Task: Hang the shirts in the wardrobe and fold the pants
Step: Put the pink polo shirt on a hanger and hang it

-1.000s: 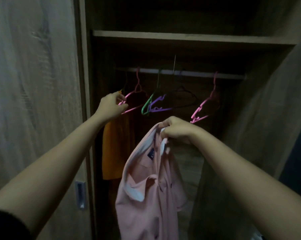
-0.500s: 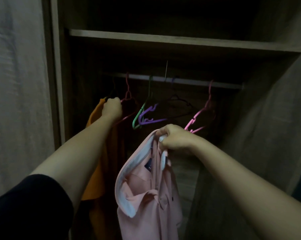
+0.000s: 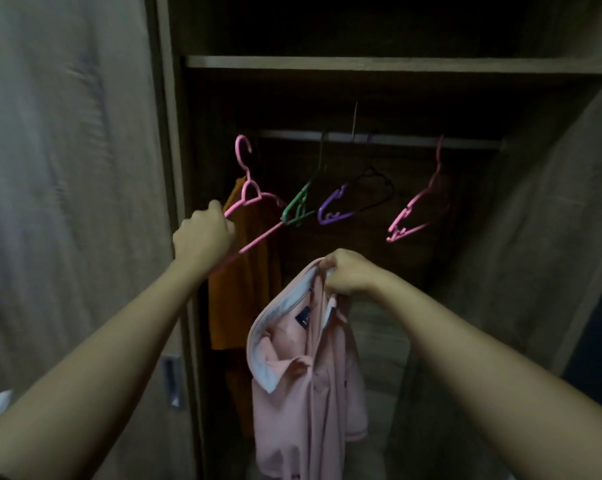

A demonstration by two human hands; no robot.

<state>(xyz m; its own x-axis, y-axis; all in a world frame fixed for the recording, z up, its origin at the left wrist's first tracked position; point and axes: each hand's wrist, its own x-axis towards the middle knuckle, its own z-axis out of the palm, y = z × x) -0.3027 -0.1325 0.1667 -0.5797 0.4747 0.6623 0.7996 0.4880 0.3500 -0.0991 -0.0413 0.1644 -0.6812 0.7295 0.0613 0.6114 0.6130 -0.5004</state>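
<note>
My left hand [image 3: 204, 233] grips one end of a pink hanger [image 3: 249, 195], which is off the wardrobe rail [image 3: 413, 142] and tilted, hook up. My right hand [image 3: 348, 271] pinches a pink polo shirt [image 3: 303, 375] near its collar; the shirt hangs down in front of the open wardrobe. An orange garment [image 3: 244, 282] hangs at the rail's left end, behind the held hanger. On the rail hang a green hanger [image 3: 297, 206], a purple hanger [image 3: 334, 209], a black hanger [image 3: 375, 188] and another pink hanger [image 3: 417, 213], all bare.
A wooden shelf [image 3: 396, 65] runs above the rail. The wardrobe door [image 3: 67, 202] stands at my left, with a recessed handle [image 3: 171, 379] low down. The right side panel [image 3: 535, 254] closes in the opening.
My left hand has lifted the pink hanger off the rail and drawn it out toward me. My right hand keeps holding the pink shirt in about the same place.
</note>
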